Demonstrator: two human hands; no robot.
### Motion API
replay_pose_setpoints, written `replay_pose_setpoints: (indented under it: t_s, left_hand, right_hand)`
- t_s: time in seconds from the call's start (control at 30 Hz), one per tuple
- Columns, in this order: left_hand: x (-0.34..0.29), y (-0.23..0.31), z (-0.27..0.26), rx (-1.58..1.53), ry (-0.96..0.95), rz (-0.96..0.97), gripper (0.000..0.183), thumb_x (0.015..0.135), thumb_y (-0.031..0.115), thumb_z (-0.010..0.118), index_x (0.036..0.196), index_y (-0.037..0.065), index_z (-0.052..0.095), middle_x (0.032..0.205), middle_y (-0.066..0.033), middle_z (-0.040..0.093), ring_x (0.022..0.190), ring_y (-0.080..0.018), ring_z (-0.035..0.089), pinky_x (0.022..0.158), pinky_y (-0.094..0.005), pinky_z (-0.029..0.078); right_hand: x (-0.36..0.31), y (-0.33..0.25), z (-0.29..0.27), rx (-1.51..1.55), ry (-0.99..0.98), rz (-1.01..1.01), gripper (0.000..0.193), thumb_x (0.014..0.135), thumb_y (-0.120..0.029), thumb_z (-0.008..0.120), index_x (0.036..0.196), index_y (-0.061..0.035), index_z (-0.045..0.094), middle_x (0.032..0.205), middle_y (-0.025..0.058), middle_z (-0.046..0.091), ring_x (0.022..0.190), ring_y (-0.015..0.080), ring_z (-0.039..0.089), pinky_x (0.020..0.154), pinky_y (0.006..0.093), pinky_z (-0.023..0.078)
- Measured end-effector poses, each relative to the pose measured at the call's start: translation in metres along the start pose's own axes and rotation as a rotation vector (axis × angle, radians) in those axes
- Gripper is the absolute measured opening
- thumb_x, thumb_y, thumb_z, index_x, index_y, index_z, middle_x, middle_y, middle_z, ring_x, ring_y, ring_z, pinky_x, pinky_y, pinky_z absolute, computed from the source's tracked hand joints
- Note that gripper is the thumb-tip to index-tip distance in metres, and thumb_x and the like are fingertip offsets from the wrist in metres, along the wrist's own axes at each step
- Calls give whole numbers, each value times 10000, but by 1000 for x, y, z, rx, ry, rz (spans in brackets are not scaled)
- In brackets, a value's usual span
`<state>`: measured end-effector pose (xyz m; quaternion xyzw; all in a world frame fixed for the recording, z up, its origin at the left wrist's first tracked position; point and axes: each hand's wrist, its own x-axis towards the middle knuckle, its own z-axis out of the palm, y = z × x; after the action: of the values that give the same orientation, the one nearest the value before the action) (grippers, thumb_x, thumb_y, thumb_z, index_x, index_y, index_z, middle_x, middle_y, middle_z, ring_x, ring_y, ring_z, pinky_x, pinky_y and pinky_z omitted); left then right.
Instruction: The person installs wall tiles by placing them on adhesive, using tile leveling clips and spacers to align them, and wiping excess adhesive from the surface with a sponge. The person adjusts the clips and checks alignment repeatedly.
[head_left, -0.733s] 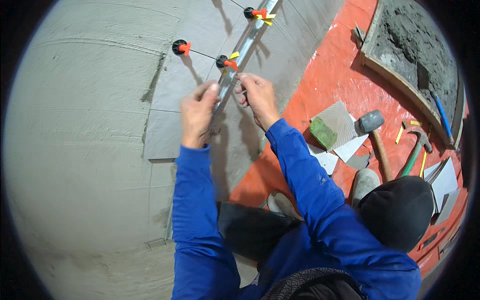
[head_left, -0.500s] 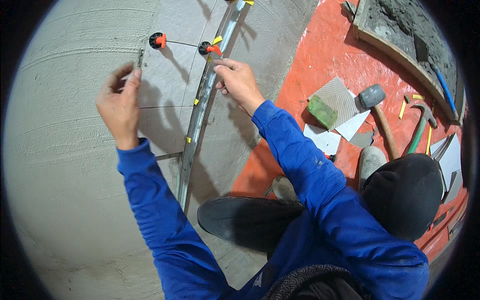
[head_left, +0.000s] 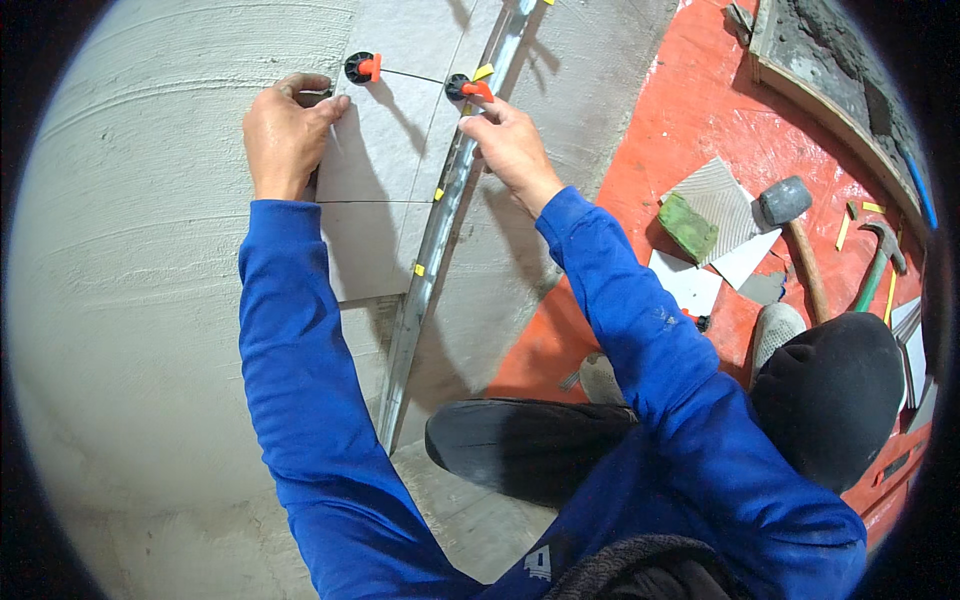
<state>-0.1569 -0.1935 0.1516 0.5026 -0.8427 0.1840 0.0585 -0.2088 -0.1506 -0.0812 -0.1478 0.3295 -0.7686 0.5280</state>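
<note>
My left hand [head_left: 288, 140] is at the left edge of a pale grey tile [head_left: 372, 170], its fingers curled and its thumb close to the index finger. A small dark piece between those fingertips is too hidden to name. Beside that hand, a black tile leveller [head_left: 361, 68] with an orange handle stands on the joint. A second leveller [head_left: 467, 88] stands by the metal rail [head_left: 425, 255] along the tiles' right side. My right hand [head_left: 512, 150] is over the rail, thumb and index finger apart, the index finger at that leveller's orange handle. Its other fingers are partly hidden.
Combed grey mortar [head_left: 150, 200] spreads left of the tiles. On the orange sheet [head_left: 640, 150] at right lie a green sponge [head_left: 688, 228], tile pieces, a rubber mallet [head_left: 786, 200] and a claw hammer [head_left: 880, 250]. A wooden-edged mortar trough [head_left: 830, 100] stands behind them.
The view has shifted, so the tiles and tools appear further right. My left hand has closed in on the tile's left edge. My right hand stays near the leveller by the rail.
</note>
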Motion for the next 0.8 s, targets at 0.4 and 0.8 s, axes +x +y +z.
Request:
replay_pose_setpoints:
  t_s: [0.4,0.8]
  left_hand:
    - [11,5,1,4,-75,-13,409,706,186,831,1030,-40,726,848,-162,736,747,-183,704,701,-296,553]
    - [15,3,2,15,-81,-34,371,719,168,829,1004,-48,728,793,-141,725,694,-162,686,668,-290,539]
  right_hand:
    - [5,9,0,-123,3,-85,415,739,-190,652,1084,38,677,858,119,542,818,234,547,752,356,452]
    - [-5,8,-7,-26,-54,-43,526,785,-131,642,1303,-46,612,796,22,572,669,99,530,617,268,447]
